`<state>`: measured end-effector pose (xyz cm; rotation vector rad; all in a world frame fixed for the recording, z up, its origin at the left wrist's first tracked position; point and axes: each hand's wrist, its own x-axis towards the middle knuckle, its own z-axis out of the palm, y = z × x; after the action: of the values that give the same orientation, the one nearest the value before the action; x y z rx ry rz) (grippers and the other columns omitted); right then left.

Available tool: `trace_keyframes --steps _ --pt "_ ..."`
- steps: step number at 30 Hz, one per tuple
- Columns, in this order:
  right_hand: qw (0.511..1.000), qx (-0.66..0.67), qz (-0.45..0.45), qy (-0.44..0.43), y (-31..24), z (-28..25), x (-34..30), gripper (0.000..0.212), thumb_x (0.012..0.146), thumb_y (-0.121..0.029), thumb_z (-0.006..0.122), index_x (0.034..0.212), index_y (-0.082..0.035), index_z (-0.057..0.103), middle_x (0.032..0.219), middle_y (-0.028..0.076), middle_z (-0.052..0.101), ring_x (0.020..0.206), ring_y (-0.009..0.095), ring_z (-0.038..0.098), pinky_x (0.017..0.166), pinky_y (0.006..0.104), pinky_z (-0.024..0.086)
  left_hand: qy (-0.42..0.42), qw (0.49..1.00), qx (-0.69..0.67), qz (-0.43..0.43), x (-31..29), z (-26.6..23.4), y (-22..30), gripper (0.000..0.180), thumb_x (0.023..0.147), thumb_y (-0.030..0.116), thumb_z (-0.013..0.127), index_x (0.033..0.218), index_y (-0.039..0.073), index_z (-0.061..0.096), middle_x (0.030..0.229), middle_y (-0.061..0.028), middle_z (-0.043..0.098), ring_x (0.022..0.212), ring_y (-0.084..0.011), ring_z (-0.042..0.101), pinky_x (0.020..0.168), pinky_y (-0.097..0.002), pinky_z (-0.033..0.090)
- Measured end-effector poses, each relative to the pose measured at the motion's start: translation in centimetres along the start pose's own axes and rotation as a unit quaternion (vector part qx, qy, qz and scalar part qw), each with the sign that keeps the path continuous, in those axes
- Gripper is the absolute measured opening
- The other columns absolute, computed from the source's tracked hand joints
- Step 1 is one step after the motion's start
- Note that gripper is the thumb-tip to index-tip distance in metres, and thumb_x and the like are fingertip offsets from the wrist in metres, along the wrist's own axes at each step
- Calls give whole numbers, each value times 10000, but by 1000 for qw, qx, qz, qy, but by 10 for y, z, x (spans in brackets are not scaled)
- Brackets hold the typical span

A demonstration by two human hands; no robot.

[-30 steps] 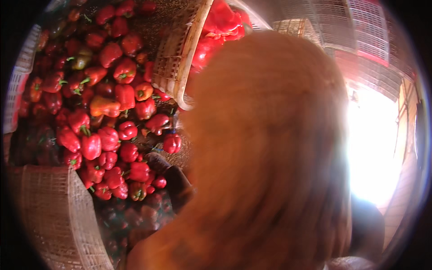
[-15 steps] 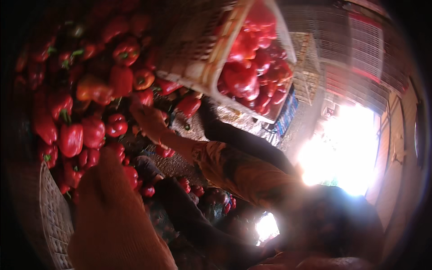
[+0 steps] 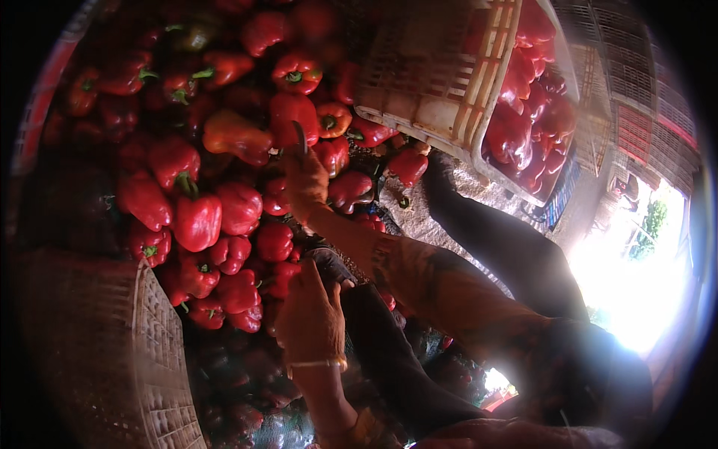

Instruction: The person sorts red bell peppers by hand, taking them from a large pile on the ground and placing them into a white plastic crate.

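Observation:
My right hand (image 3: pixel 305 183) is closed around a small knife, its dark, slightly curved blade (image 3: pixel 301 138) sticking up past the fingers. The blade overlaps a red bell pepper (image 3: pixel 290 112) in the heap; I cannot tell whether they touch. Lower down, my left hand (image 3: pixel 310 320), with a band at the wrist, shows its back. Its index finger is stretched out and the thumb stands apart; the other fingers are partly hidden. Nothing shows in it. Red peppers (image 3: pixel 275 241) lie just beyond its fingertips, and an orange-tinged pepper (image 3: pixel 235 137) lies left of the knife.
A pale plastic crate (image 3: pixel 456 142), tipped on its side, holds several red peppers (image 3: pixel 516 131) at upper right. Another crate (image 3: pixel 161 367) stands at lower left. My dark-trousered legs (image 3: pixel 497 228) stretch across the gritty floor. Stacked crates (image 3: pixel 643 82) and a bright opening (image 3: pixel 636 262) lie farther right.
The view has swung, so the heap and crates sit farther right. My left hand, large and blurred near the camera before, is now smaller and near my leg. The knife blade now shows clearly.

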<state>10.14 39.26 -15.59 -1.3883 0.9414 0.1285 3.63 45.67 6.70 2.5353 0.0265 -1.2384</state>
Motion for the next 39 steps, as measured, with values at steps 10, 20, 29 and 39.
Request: trace_keyframes --steps 10,20,29,39 --pt "943 -322 -62 -57 -89 -40 -8 314 964 -365 582 1089 -99 691 665 103 642 588 196 639 565 369 482 199 897 -387 -73 74 26 -37 480 991 299 596 1401 68 501 1282 -153 631 1101 -309 652 923 -411 541" --pt "965 -63 142 -213 -286 -206 -110 159 941 -176 620 958 -31 685 692 23 624 563 79 571 502 258 468 -30 526 -848 58 82 0 81 316 964 174 632 1227 0 609 1213 -80 623 1104 -218 619 1003 -351 511" --pt "973 118 149 -130 -335 -228 -26 145 982 -213 612 941 -77 645 649 -16 564 506 68 501 451 234 425 203 832 -517 4 117 -135 217 297 988 234 548 1037 -23 691 1014 -113 690 966 -166 618 900 -328 486" --pt "976 155 146 -53 -309 -226 -5 197 1009 -241 586 959 -77 683 663 -43 543 558 56 492 476 235 409 345 936 -3 71 109 -129 278 267 943 270 514 900 122 732 923 -96 724 923 -370 632 787 -497 513"
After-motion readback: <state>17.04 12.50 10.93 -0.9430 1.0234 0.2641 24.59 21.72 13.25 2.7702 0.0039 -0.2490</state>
